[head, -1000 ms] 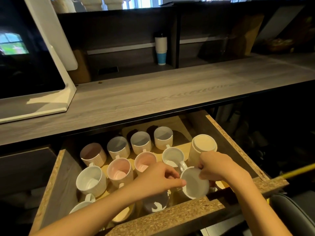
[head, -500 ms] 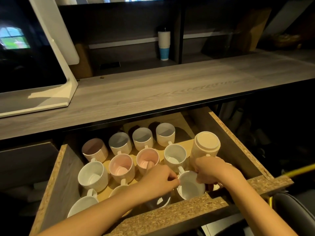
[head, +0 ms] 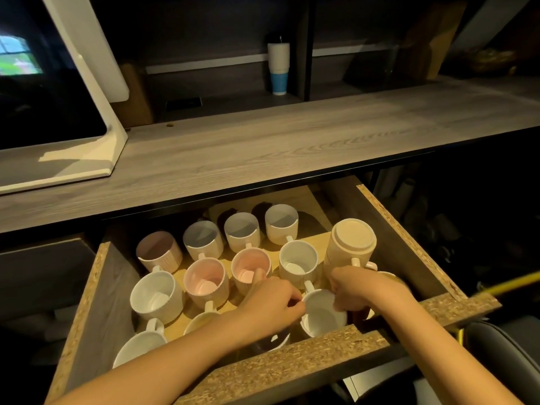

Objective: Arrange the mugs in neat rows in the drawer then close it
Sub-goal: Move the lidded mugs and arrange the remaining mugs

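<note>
The left hand [head: 271, 305] and right hand [head: 361, 290] curl their fingers round the white mug [head: 324, 318] at its rim. Lowered crooked, it could clip the neighbouring mug [head: 298, 263].

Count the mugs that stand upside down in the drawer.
1: the mug by the drawer's right wall, just behind the right hand. Others may be hidden.

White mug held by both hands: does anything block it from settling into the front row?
Nothing visible does. Left hand and right hand grip the white mug beside a dark mug; the drawer front hides the floor beneath.
</note>
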